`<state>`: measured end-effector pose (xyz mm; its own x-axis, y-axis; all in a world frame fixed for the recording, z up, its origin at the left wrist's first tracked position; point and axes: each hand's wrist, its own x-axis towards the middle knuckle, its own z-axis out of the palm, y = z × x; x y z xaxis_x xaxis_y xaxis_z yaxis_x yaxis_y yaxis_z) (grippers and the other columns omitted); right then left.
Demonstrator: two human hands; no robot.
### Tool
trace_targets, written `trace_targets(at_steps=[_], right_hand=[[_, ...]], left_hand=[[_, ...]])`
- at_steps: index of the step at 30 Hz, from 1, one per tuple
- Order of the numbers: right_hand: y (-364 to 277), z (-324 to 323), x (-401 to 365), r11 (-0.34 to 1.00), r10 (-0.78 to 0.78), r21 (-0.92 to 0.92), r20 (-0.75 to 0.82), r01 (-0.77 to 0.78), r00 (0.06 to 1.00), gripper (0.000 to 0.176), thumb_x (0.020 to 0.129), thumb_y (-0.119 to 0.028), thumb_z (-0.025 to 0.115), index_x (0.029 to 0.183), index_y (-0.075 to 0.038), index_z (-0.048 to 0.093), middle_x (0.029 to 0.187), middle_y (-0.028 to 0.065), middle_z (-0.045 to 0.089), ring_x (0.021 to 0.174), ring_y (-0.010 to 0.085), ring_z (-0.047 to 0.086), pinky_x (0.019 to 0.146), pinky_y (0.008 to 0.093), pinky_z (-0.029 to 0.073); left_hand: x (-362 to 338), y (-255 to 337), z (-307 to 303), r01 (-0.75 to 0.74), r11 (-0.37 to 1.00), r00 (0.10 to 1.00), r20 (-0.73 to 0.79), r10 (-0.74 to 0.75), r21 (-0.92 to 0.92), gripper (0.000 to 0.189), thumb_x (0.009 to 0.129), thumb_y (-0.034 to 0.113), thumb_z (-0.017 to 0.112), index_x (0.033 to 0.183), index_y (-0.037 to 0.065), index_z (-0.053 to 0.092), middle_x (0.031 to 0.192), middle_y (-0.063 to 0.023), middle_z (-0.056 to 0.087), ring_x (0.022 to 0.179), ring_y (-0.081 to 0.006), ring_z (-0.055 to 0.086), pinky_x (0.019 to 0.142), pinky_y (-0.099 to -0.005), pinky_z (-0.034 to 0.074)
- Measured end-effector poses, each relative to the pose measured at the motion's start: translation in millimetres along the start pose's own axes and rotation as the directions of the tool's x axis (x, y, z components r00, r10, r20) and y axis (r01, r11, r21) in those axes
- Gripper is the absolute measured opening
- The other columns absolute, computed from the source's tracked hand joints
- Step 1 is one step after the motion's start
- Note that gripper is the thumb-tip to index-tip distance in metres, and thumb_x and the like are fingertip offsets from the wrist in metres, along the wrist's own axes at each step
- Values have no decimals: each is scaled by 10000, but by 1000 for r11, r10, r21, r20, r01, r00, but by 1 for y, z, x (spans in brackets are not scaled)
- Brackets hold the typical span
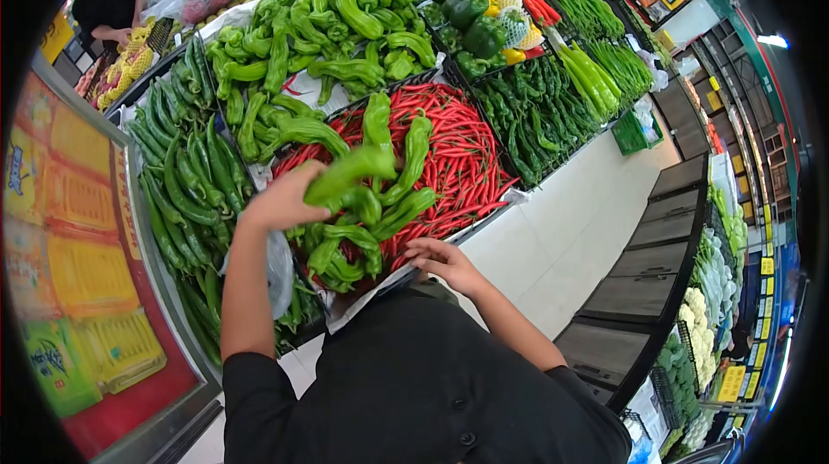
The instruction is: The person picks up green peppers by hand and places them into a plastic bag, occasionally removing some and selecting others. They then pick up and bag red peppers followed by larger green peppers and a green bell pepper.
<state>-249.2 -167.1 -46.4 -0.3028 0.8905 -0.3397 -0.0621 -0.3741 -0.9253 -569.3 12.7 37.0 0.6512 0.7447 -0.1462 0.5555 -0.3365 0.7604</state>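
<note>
green peppers (415,149), centre: smooth, waxy gloss | red chillies (462,149), centre: smooth, shiny | bag (279,274), left of centre: thin, crinkled, translucent plastic | garment (406,378), bottom centre: matt cloth | floor (553,231), right of centre: smooth, glossy tile | cabinet fronts (639,283), lower right: matt, wood-grained look

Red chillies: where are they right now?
Head view, centre: the red chillies sit just left of the dark green peppers, partly covered by large light-green peppers on their left side. The right hand is at their near edge.

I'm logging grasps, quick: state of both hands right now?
Left hand: closed, holding a long green pepper.
Right hand: loosely open beside the red chilies, nothing visibly held.
</note>
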Motion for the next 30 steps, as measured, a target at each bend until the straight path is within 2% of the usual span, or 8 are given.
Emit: trace_targets(at_steps=[10, 13, 16, 19, 21, 23, 26, 30], right_hand=[[-1, 1, -1, 999, 23, -38, -22, -24, 999, 383, 989, -69, 602, 1364, -21, 542, 1229, 71, 642, 1095, 162, 623, 905, 327, 529], [-5, 3, 1, 997, 38, -66, -28, -40, 999, 383, 988, -69, 601, 1363, -21, 544, 1224, 70, 648, 1100, 160, 619, 928, 322, 513], [-12, 6, 3, 994, 75, -75, -45, -79, 996, 383, 987, -66, 598, 1363, -20, 546, 1221, 67, 653, 1105, 157, 613, 946, 319, 498], [-11, 7, 1, 995, 71, -73, -55, -75, 996, 384, 986, -60, 597, 1364, -19, 547, 1221, 62, 655, 1111, 155, 608, 955, 318, 490], [-8, 7, -1, 997, 60, -50, -67, -63, 996, 385, 984, -56, 598, 1364, -20, 547, 1222, 59, 654, 1115, 153, 606, 956, 316, 487], [-6, 6, -1, 997, 45, -59, -57, -48, 997, 390, 985, -74, 606, 1368, -31, 546, 1230, 53, 648, 1095, 142, 601, 935, 309, 494], [-2, 5, 1, 998, 36, -53, -37, -38, 999, 408, 988, -114, 619, 1381, -40, 538, 1226, 46, 646, 1039, 121, 595, 871, 303, 520], [-13, 5, 8, 990, 75, -113, -58, -82, 995, 409, 988, -120, 614, 1381, -35, 539, 1220, 49, 659, 1004, 124, 620, 838, 291, 517]], left_hand=[[-36, 9, -23, -181, 976, 983, -17, 185, 120, 555, 838, 212, 755, 1336, 56, 567, 1272, -178, 603, 1189, -332, 585, 1062, -402, 443], [-18, 4, -57, 48, 997, 969, -244, -33, 53, 503, 844, 148, 720, 1312, 39, 575, 1278, -168, 607, 1221, -333, 571, 1047, -412, 453], [15, -39, -73, -112, 938, 953, -231, 194, 327, 612, 786, 77, 676, 1375, 43, 515, 1314, -190, 566, 1187, -364, 566, 1052, -402, 446], [30, -39, -59, 1, 914, 1000, 16, -8, 405, 696, 755, 124, 709, 1404, 40, 472, 1290, -206, 558, 1191, -377, 557, 1055, -422, 443], [21, -6, -52, 118, 847, 993, -47, -110, 519, 680, 766, 168, 702, 1394, 34, 479, 1254, -230, 568, 1172, -405, 567, 1009, -436, 471], [8, 8, -52, 90, 847, 996, -59, -69, 524, 528, 797, 166, 683, 1296, 30, 579, 1173, -204, 631, 1104, -398, 612, 988, -443, 485], [3, 8, -71, -85, 962, 983, 179, 38, 261, 358, 825, 141, 662, 1165, 27, 660, 1067, -173, 678, 1012, -355, 658, 935, -430, 515], [40, -13, -101, -24, 985, 997, -64, 36, 172, 289, 846, 115, 641, 1118, 27, 675, 1037, -157, 684, 942, -295, 677, 868, -392, 539]])
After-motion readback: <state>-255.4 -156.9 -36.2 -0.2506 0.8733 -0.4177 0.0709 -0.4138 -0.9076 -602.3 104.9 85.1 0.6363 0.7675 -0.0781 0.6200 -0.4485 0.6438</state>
